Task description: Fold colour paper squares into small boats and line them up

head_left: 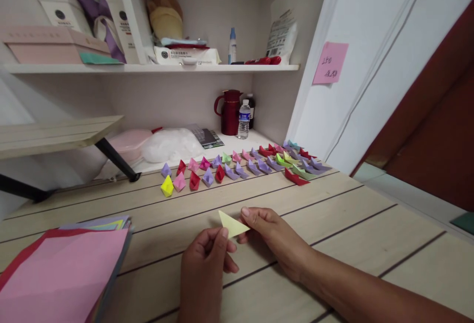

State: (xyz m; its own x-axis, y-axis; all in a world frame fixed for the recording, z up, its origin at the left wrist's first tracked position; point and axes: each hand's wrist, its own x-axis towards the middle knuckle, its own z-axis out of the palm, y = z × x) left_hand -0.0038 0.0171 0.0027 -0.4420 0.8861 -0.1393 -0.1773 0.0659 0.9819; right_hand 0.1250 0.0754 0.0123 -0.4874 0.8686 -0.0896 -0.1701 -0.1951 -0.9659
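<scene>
A small pale yellow piece of paper, folded into a triangle, is held just above the wooden table. My left hand pinches its lower left part between thumb and fingers. At the right-hand corner, the thumb and fingers of my right hand are closed on the same paper. Beyond my hands stand rows of small folded paper boats, among them a bright yellow boat, a red boat and several purple ones.
A stack of coloured paper lies at the left, pink on top. Behind the boats are a clear plastic bag, a dark red jug and a water bottle. A small raised shelf stands on black legs at the left.
</scene>
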